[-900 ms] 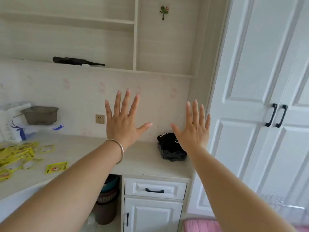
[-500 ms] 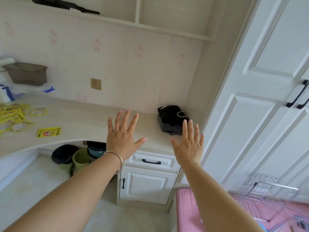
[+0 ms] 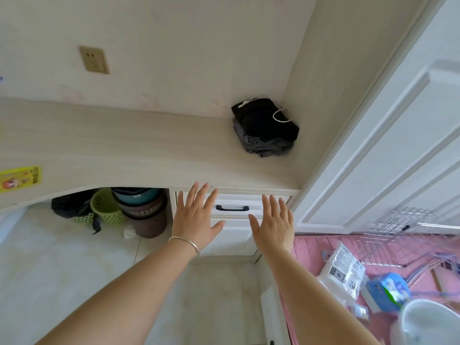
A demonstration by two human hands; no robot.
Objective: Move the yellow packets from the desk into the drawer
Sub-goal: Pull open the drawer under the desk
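Hovering before shut drawer (image 3: 231, 207): left hand (image 3: 195, 217), right hand (image 3: 273, 224), fingers spread, holding nothing; yellow packet (image 3: 20, 178) at desk (image 3: 119, 150) left edge; black clothes (image 3: 265, 128) in corner, pink mat (image 3: 373, 257) on floor

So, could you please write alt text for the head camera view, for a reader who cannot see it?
Two bare hands, left hand and right hand, reach open toward a closed white drawer with a dark handle, under a pale desk. One yellow packet lies at the desk's left edge; dark folded clothes sit in the back right corner.
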